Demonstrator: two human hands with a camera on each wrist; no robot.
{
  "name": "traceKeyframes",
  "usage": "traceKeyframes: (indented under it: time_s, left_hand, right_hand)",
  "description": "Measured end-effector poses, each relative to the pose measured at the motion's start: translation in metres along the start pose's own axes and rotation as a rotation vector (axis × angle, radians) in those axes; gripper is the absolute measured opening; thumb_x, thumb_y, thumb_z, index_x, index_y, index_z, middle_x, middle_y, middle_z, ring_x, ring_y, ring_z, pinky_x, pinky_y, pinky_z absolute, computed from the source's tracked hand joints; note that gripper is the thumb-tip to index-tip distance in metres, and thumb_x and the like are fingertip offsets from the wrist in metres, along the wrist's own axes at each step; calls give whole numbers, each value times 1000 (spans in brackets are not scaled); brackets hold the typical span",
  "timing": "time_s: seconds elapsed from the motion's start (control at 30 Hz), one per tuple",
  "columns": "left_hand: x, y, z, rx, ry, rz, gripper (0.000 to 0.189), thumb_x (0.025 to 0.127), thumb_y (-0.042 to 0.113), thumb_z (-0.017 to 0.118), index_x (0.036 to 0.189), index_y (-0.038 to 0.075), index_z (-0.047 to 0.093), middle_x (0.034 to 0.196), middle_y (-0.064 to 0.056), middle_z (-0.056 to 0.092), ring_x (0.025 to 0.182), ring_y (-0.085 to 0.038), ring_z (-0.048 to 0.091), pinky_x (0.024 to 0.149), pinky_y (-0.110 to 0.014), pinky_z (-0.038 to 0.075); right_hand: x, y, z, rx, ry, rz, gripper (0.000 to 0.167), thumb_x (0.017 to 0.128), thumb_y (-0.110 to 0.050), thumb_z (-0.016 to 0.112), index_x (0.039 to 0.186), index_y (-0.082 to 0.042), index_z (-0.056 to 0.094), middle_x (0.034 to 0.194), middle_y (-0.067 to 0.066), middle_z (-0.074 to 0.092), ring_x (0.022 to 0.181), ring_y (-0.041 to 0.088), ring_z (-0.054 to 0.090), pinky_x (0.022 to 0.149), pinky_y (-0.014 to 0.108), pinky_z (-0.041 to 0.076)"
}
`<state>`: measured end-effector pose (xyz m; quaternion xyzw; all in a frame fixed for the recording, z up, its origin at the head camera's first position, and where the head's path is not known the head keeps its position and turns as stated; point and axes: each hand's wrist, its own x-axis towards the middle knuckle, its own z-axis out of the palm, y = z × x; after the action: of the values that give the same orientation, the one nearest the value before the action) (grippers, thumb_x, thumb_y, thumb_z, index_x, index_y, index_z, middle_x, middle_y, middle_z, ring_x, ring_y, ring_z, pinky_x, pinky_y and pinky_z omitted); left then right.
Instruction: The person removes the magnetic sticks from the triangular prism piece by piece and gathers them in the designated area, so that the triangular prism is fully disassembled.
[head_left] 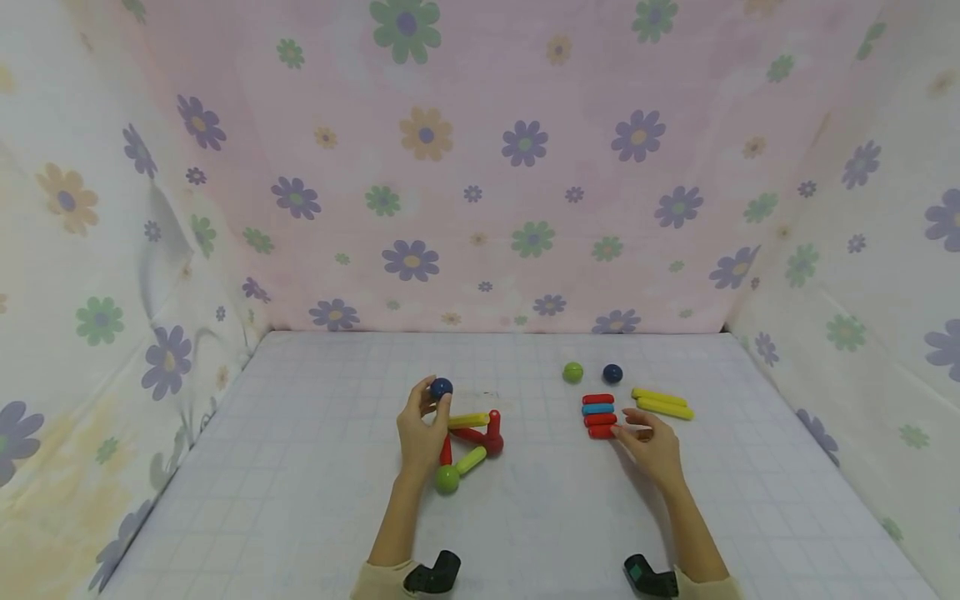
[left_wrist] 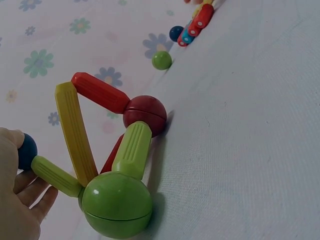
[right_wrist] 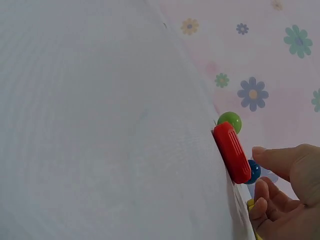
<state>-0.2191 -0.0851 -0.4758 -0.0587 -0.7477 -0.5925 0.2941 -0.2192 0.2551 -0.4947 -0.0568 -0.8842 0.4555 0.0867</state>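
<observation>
My left hand (head_left: 423, 429) pinches a dark blue ball (head_left: 441, 388) between thumb and fingers. In the left wrist view, a light green rod (left_wrist: 56, 176) runs from that ball into a structure of magnetic balls and rods. The structure has a green ball (left_wrist: 117, 204), a red ball (left_wrist: 145, 116), a yellow rod (left_wrist: 76, 132), red rods and another light green rod (left_wrist: 132, 150). My right hand (head_left: 654, 446) is beside the nearest red rod (head_left: 602, 432) of a short row, thumb and fingers apart, thumb tip close to the rod's end.
The row also holds a blue rod (head_left: 597, 409) and more red rods. Behind it lie a loose green ball (head_left: 573, 372) and a dark blue ball (head_left: 612, 373). Two yellow rods (head_left: 664, 406) lie to the right. Flowered cloth (head_left: 480, 167) walls the white table (head_left: 300, 517) on three sides.
</observation>
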Motion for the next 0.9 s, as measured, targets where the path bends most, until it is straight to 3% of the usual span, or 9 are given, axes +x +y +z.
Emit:
traceKeyframes:
  time_s: [0.17,0.37,0.5,0.63,0.77,0.9]
  left_hand:
    - [1,-1,0,8,4,17,37,87,2,64,122,-5,53,105,-22,66,92,-33,64,81,-47,52]
    - [1,0,-2,29,-19,-25,36,88,7,64,123,1,55,108,-17,67,94,-28,65,83,-42,52]
    - [1,-1,-2,4,-15,-19,37,88,7,64,123,2,55,107,-18,66,94,-31,64,83,-45,51]
    - [0,-2,-2,-24,-8,-5,39,87,6,65,124,2,55,107,-21,66,94,-34,64,81,-48,51]
    - [-1,-1,-2,-9,-14,-13,40,87,5,65,125,2,54,107,-18,67,95,-30,64,82,-44,52]
    - [-2,-2,-3,-4,-14,-6,41,86,3,65,125,0,54,106,-17,67,95,-30,65,81,-43,52]
  right_hand:
    - [-1,-12,6,48,58,-104,39,87,-18,68,120,0,59,107,19,62,81,15,56,67,12,45]
    - [-2,-35,24,174,23,-230,33,83,-8,71,113,3,61,98,20,64,72,9,56,64,14,45]
    - [0,-51,41,217,-19,-277,31,82,-3,70,111,7,61,95,22,64,72,14,59,63,16,47]
    - [1,-66,58,224,-55,-267,32,83,-5,69,113,4,62,95,18,65,78,18,59,68,19,48]
    - [-1,-81,71,252,-83,-282,32,83,-10,71,113,-1,63,95,12,66,82,16,58,70,19,47]
    - [-2,-94,83,280,-99,-348,32,82,-10,71,112,-2,64,93,11,67,83,19,59,69,21,48]
